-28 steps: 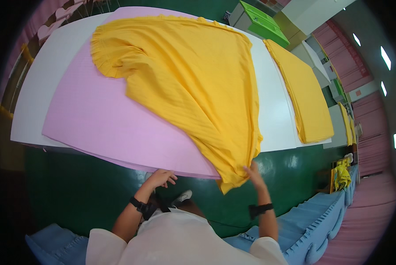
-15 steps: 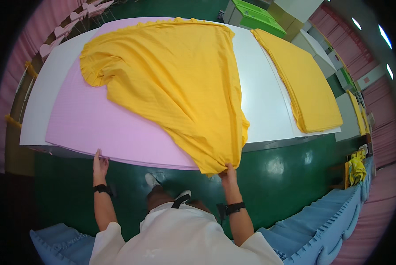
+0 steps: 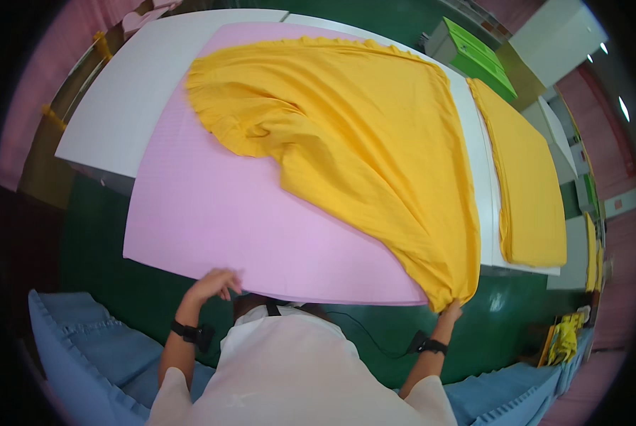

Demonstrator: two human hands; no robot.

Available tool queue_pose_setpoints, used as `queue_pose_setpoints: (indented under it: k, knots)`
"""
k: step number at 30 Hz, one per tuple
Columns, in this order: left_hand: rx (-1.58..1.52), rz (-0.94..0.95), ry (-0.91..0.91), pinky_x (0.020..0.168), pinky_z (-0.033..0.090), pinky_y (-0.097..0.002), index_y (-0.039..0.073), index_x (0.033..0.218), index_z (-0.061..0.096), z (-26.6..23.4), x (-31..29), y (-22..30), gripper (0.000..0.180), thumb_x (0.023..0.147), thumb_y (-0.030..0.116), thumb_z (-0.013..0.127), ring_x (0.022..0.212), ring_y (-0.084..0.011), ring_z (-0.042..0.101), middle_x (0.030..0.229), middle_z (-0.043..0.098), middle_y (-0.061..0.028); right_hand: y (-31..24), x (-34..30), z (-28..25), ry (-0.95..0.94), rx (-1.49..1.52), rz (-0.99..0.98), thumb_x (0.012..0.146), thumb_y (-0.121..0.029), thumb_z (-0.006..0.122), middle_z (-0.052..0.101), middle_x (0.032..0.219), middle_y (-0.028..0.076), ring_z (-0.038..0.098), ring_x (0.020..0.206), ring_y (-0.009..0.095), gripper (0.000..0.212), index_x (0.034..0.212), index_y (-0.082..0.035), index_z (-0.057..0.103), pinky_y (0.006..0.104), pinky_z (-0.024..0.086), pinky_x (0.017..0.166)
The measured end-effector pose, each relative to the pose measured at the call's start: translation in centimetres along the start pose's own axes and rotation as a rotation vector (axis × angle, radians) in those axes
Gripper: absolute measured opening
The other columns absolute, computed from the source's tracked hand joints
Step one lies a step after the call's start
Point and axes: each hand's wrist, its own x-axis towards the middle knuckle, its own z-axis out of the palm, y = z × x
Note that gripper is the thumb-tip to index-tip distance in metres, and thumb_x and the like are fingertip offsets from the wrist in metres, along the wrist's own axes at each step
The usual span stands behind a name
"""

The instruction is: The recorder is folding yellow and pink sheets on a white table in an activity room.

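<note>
A pink mattress lies on a white table, its near part jutting past the table's edge toward me. Over its far and right parts spreads a yellow fitted sheet with a gathered elastic rim, creased diagonally and bunched at the near right corner. There my right hand grips the bunched sheet corner; the fingertips are partly hidden. By the near edge of the mattress hovers my left hand, fingers loosely bent and apart, with nothing held.
Another mattress with a yellow cover lies to the right on a white surface. Behind me stand blue ruffled-covered seats. A green-topped cabinet is at the far right. Yellow cloth hangs at the right, and a thin cable trails near my right wrist.
The mattress's near edge has come toward me, past the table's edge. My left hand has let go of that edge and shifted right along it. My right hand still grips the sheet corner.
</note>
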Motion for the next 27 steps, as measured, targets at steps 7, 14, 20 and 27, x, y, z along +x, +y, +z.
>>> queue_pose_setpoints:
  k: [7, 14, 20, 27]
  knots:
    - [-0.700, 0.394, 0.033, 0.084, 0.045, -0.0312, 0.005, 0.105, 0.055, -7.6, 7.7, 9.5, 0.026, 0.088, 0.025, 0.050, 0.096, -0.0184, 0.057, 0.106, 0.060, -0.0083, 0.0, -8.4, 3.3, -0.076, -0.052, 0.125, 0.085, -0.028, 0.054, 0.060, 0.098, 0.015, 0.062, 0.076, 0.025, 0.040, 0.112, 0.001, 0.051, 0.0322, 0.051, 0.055]
    - [-0.892, 0.699, 0.131, 0.092, 0.043, -0.0357, 0.001, 0.115, 0.047, -12.1, 20.1, 21.6, 0.032, 0.085, 0.008, 0.054, 0.105, -0.0230, 0.053, 0.111, 0.055, -0.0099, -2.5, -14.1, 3.3, -0.433, 0.790, 0.097, 0.089, -0.022, 0.046, 0.054, 0.117, 0.016, 0.055, 0.104, 0.029, 0.039, 0.121, 0.000, 0.045, 0.0417, 0.048, 0.084]
    - [-1.023, 0.527, -0.014, 0.087, 0.049, -0.0381, -0.001, 0.120, 0.043, -13.6, 22.6, 22.2, 0.042, 0.079, 0.001, 0.051, 0.101, -0.0264, 0.056, 0.110, 0.056, -0.0134, -0.6, -18.2, 4.1, -0.315, 0.852, 0.082, 0.087, -0.017, 0.050, 0.056, 0.115, 0.016, 0.056, 0.103, 0.030, 0.036, 0.117, 0.001, 0.048, 0.0405, 0.047, 0.085]
    - [-0.757, 0.459, 0.160, 0.083, 0.049, -0.0389, -0.003, 0.117, 0.045, -23.2, 12.5, 15.8, 0.048, 0.071, 0.011, 0.047, 0.095, -0.0259, 0.058, 0.106, 0.057, -0.0144, 5.2, -16.5, 0.4, -0.197, 0.628, 0.272, 0.082, -0.008, 0.055, 0.060, 0.103, 0.013, 0.058, 0.095, 0.028, 0.026, 0.107, 0.001, 0.054, 0.0362, 0.048, 0.083]
